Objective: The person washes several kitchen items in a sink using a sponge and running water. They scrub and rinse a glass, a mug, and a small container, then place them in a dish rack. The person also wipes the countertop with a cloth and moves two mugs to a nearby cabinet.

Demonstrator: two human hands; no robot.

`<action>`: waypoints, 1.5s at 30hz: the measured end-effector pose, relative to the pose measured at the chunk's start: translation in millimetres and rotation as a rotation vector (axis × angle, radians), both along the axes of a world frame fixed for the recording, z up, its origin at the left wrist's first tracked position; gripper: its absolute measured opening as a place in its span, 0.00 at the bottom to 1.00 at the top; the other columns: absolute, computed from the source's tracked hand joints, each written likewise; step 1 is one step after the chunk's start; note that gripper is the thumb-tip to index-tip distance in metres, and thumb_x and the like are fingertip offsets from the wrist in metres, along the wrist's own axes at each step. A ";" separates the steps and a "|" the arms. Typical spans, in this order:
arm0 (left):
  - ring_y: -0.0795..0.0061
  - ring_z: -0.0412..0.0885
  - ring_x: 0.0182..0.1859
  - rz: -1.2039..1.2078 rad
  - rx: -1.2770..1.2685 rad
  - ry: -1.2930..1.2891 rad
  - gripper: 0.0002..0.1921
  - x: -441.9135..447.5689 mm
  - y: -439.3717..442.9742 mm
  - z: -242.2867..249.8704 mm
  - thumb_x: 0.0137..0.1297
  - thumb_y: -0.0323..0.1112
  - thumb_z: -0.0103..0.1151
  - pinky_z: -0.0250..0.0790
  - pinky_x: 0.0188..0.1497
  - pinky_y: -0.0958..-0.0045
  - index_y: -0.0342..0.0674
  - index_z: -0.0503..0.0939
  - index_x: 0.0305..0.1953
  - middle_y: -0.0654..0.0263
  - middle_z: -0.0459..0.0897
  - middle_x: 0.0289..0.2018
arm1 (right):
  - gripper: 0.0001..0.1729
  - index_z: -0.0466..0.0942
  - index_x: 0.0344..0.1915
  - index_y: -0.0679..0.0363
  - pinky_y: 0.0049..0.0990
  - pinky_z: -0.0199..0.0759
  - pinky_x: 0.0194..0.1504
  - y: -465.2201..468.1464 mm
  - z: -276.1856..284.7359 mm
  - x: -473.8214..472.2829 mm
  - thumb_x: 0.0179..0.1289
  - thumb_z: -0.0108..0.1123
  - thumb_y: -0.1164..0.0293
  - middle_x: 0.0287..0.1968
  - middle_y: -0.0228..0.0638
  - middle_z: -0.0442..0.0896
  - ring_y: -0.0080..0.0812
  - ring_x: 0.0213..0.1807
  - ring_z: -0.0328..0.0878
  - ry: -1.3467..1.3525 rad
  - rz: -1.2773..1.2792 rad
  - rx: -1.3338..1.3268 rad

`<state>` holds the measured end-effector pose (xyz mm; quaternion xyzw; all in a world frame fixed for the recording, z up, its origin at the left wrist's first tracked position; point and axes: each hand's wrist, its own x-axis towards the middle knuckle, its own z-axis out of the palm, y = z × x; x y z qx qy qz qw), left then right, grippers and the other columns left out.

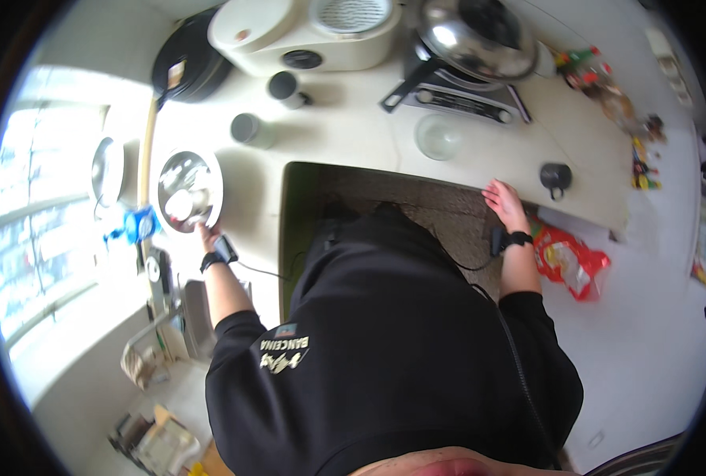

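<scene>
My left hand [208,235] is at the near rim of a shiny metal bowl [215,178] on the left stretch of the counter, with its fingers partly hidden by the rim. Some white items lie in the bowl. Whether the hand grips the rim or only touches it, I cannot tell. My right hand [505,202] is empty, its fingers loosely apart, just off the counter's front edge. Nearest to it are a dark mug [555,176] to the right and a clear glass bowl [438,137] up and to the left. Each wrist wears a black strap with a small cabled device.
A lidded pan [478,41] sits on an induction cooker [463,104]. Two dark-topped cups [284,86] [246,128] stand left of it, below a cream appliance [305,35]. A black pan [189,56] is in the back corner. A red bag [567,259] lies right of my forearm.
</scene>
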<state>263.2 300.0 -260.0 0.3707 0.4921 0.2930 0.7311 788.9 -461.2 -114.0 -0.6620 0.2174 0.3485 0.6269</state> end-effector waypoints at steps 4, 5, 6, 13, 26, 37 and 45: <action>0.60 0.84 0.48 0.078 -0.073 -0.021 0.20 -0.4 -69.7 37.2 0.67 0.43 0.43 0.79 0.53 0.60 0.35 0.76 0.50 0.56 0.84 0.46 | 0.09 0.75 0.36 0.54 0.21 0.70 0.31 16.2 16.6 18.0 0.70 0.57 0.62 0.30 0.27 0.81 0.23 0.33 0.81 0.024 0.331 0.011; 0.60 0.83 0.50 0.140 -0.125 0.009 0.20 2.0 -85.8 48.2 0.66 0.42 0.43 0.77 0.57 0.60 0.35 0.76 0.49 0.55 0.84 0.46 | 0.09 0.75 0.33 0.53 0.20 0.67 0.29 25.4 27.0 23.6 0.70 0.57 0.62 0.28 0.26 0.80 0.21 0.31 0.80 0.034 0.462 -0.004; 0.59 0.83 0.50 0.141 -0.139 0.021 0.19 3.4 -99.4 60.7 0.66 0.41 0.44 0.76 0.58 0.60 0.35 0.76 0.50 0.55 0.83 0.47 | 0.09 0.74 0.33 0.53 0.19 0.65 0.27 39.3 36.6 24.3 0.70 0.56 0.63 0.28 0.26 0.80 0.20 0.29 0.78 0.052 0.565 0.031; 0.63 0.80 0.49 0.332 -0.211 0.135 0.15 12.3 -159.9 111.9 0.67 0.41 0.49 0.76 0.57 0.60 0.35 0.73 0.44 0.57 0.79 0.45 | 0.08 0.77 0.39 0.58 0.19 0.69 0.37 191.0 97.1 3.2 0.71 0.54 0.67 0.34 0.29 0.81 0.22 0.37 0.79 0.129 1.058 0.292; 0.60 0.80 0.48 0.276 0.584 0.959 0.37 -18.6 -156.0 184.9 0.53 0.38 0.71 0.75 0.50 0.64 0.32 0.68 0.63 0.48 0.79 0.51 | 0.20 0.75 0.55 0.63 0.22 0.74 0.41 479.8 77.1 -152.9 0.73 0.54 0.60 0.44 0.33 0.80 0.22 0.41 0.78 -0.139 1.529 0.025; 0.57 0.85 0.42 0.133 0.675 0.995 0.23 -17.3 -108.5 208.7 0.57 0.42 0.67 0.76 0.46 0.63 0.37 0.79 0.52 0.54 0.86 0.40 | 0.23 0.75 0.53 0.68 0.26 0.78 0.39 596.3 49.4 -225.3 0.66 0.63 0.63 0.41 0.39 0.84 0.29 0.41 0.82 -0.436 1.334 0.020; 0.62 0.86 0.38 0.060 0.489 1.032 0.18 -7.5 -68.8 230.8 0.55 0.38 0.67 0.76 0.44 0.64 0.29 0.80 0.41 0.51 0.86 0.33 | 0.37 0.61 0.58 0.78 0.39 0.78 0.50 614.9 33.0 -236.9 0.56 0.69 0.69 0.45 0.61 0.82 0.55 0.49 0.82 -1.085 1.422 0.094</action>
